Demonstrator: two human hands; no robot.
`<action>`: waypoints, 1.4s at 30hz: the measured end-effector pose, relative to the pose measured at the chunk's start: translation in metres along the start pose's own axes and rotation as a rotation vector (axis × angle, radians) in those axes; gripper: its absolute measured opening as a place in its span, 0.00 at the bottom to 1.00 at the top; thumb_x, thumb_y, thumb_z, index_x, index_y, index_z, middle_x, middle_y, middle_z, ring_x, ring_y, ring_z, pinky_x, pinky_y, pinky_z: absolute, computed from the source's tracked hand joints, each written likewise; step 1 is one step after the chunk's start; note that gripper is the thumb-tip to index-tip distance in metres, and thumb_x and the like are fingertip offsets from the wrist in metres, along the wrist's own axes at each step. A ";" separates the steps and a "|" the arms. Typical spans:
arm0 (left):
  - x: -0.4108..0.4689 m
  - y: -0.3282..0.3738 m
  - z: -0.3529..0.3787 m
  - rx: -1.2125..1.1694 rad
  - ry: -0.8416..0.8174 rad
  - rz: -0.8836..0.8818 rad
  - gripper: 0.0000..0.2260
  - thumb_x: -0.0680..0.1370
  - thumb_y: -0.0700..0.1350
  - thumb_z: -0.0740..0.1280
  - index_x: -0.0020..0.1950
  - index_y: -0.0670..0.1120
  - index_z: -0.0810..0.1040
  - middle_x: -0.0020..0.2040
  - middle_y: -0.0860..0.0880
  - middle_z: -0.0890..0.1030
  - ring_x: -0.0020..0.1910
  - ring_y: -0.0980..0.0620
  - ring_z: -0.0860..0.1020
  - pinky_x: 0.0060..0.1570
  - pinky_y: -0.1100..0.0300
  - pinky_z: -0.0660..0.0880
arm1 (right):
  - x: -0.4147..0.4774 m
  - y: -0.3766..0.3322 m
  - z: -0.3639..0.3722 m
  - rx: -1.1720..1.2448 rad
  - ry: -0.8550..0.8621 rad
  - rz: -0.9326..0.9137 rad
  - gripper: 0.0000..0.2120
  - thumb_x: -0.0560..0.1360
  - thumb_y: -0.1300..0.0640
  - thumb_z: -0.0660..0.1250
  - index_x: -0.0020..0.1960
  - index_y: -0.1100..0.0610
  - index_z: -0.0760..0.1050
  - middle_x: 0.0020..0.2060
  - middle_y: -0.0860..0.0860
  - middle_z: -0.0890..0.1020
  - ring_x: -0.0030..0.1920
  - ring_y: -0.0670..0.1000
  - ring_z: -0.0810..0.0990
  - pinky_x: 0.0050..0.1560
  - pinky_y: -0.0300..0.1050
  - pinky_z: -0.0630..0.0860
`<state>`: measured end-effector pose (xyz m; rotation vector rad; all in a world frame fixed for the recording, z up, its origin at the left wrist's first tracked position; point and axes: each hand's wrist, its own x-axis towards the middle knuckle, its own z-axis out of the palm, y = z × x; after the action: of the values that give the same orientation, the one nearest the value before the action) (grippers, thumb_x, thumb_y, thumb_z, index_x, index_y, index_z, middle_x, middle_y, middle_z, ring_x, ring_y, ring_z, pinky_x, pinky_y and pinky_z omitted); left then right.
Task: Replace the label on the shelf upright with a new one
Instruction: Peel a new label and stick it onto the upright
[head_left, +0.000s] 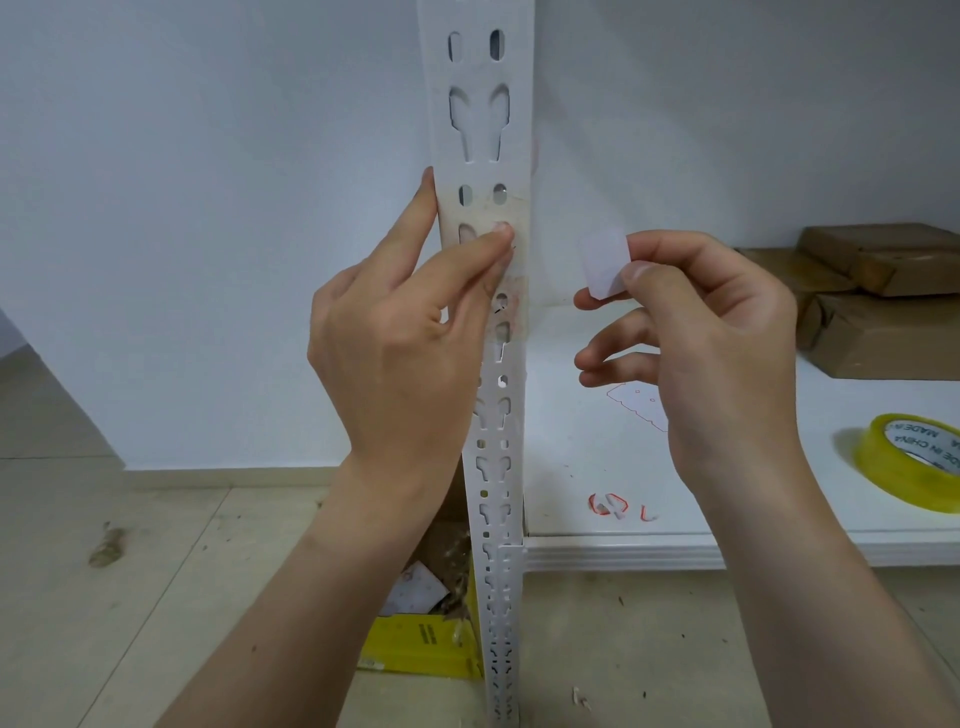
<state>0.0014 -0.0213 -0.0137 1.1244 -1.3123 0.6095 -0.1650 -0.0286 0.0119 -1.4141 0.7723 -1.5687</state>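
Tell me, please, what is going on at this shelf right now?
A person is relabelling the white shelf upright. Their left hand rests on it, thumb pressing a patch of yellowed tape. Their right hand pinches a small white label just beside the upright, not yet stuck on. A roll of clear tape lies on the shelf board to the right.

A storeroom: a white slotted upright (483, 130) carries a plain shelf (597, 467) against a bare wall (208, 208). Brown wrapped parcels (883, 291) are stacked far right, a tape roll (906, 467) lies nearer, and scraps litter the dusty floor (156, 571).
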 end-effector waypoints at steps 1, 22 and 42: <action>0.000 0.001 0.000 0.001 0.000 -0.006 0.09 0.83 0.50 0.70 0.56 0.50 0.88 0.68 0.44 0.82 0.54 0.45 0.87 0.47 0.42 0.82 | 0.000 0.000 0.000 0.002 0.000 0.000 0.12 0.80 0.66 0.64 0.44 0.53 0.82 0.37 0.54 0.86 0.25 0.56 0.80 0.29 0.49 0.81; 0.000 0.005 0.000 -0.020 -0.011 -0.094 0.08 0.82 0.53 0.70 0.57 0.53 0.88 0.70 0.51 0.81 0.50 0.53 0.85 0.43 0.46 0.82 | -0.002 -0.001 0.002 0.012 0.004 -0.005 0.12 0.80 0.66 0.64 0.45 0.54 0.82 0.36 0.54 0.85 0.25 0.57 0.79 0.29 0.49 0.81; 0.000 -0.010 0.005 -0.009 0.043 0.063 0.10 0.83 0.50 0.70 0.50 0.47 0.88 0.67 0.44 0.83 0.58 0.51 0.85 0.44 0.38 0.81 | -0.001 -0.001 0.004 -0.004 0.011 -0.011 0.10 0.80 0.66 0.64 0.46 0.57 0.82 0.37 0.55 0.86 0.26 0.57 0.79 0.30 0.49 0.82</action>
<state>0.0076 -0.0295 -0.0175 1.0608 -1.3164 0.6695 -0.1616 -0.0272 0.0129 -1.4158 0.7759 -1.5849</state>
